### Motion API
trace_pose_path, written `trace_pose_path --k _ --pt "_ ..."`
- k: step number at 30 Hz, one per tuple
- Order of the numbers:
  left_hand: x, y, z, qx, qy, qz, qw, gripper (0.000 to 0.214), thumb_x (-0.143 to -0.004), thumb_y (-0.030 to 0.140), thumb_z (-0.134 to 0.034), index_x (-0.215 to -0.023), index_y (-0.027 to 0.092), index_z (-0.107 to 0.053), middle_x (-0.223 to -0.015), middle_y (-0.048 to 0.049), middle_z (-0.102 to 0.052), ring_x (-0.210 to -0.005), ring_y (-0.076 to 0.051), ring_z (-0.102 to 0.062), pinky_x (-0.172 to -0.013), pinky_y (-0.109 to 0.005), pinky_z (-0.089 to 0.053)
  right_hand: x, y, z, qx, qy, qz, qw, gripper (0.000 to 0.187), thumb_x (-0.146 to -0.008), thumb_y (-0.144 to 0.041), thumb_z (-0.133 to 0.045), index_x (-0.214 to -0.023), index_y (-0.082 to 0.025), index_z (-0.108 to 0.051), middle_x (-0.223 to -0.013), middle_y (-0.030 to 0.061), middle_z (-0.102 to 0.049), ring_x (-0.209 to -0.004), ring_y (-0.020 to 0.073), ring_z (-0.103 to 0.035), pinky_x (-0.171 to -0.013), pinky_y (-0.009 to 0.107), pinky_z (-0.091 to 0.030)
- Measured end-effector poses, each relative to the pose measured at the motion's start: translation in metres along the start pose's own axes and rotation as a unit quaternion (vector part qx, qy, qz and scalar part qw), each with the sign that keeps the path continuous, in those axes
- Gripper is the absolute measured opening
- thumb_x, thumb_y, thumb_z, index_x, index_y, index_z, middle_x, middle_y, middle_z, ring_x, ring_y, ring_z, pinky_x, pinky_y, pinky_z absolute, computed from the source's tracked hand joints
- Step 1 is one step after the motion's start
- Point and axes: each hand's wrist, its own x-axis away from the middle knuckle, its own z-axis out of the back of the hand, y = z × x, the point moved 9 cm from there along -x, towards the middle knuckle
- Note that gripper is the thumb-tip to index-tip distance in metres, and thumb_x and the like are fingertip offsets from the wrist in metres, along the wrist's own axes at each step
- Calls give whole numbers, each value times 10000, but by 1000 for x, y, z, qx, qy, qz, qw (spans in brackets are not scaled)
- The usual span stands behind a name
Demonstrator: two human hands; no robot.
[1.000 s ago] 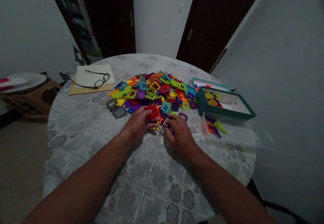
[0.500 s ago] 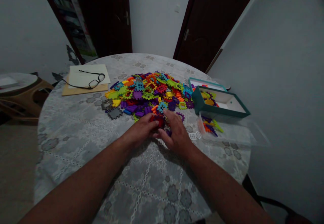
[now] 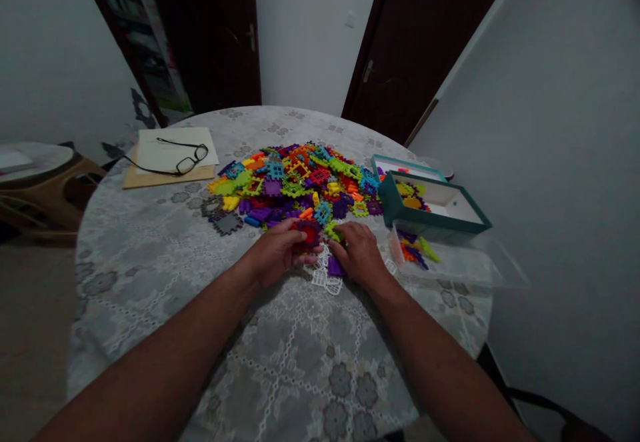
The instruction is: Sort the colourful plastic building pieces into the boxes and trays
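Observation:
A heap of colourful plastic interlocking pieces [image 3: 300, 179] lies on a round table [image 3: 150, 255] with a grey patterned cloth. At the heap's near edge, my left hand [image 3: 275, 252] is closed around a red piece [image 3: 309, 232]. My right hand [image 3: 359, 252] rests beside it, its fingers curled on a green piece [image 3: 334, 231]. A purple piece [image 3: 334, 267] and some white pieces [image 3: 324, 278] lie between and under my hands.
A teal box [image 3: 435, 212] with some pieces stands at the right, its lid [image 3: 407, 164] behind it. A clear tray [image 3: 450, 262] holds more pieces. Glasses [image 3: 185, 159] lie on papers at the far left. Two dark doors are behind the table.
My right hand has drawn back from the red piece to the green one at the heap's edge. My left hand kept hold of the red piece.

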Motion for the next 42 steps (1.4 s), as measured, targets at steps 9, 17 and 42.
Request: trace_pose_path --k 9,17,42 --pt "0 1 2 -1 -3 -8 1000 364 -840 78 -693 -1194 155 -659 -1159 -177 -803 -880 -272 -836 -681 -346 -690 3 1 11 -56 34 -17 998 281 -945 -273 -748 -1220 -215 -744 -1237 131 -708 -1203 312 -647 -1090 473 -515" --pt "0 1 2 -4 -9 -14 1000 331 -859 80 -701 -1176 171 -662 -1181 -172 -793 -917 -277 -835 -703 -355 -696 0 -4 33 -143 83 -13 986 350 -941 -399 -782 -1249 -243 -729 -1209 115 -699 -1152 296 -673 -1037 452 -551" --pt "5 -11 -12 -128 -59 3 990 490 -868 223 -874 -1294 196 -634 -1135 -148 -753 -832 -266 -824 -596 -326 -677 6 -38 24 -247 17 -85 965 345 -1081 -437 -548 -831 -238 -677 -766 -9 -678 -714 174 -614 -692 297 -436"
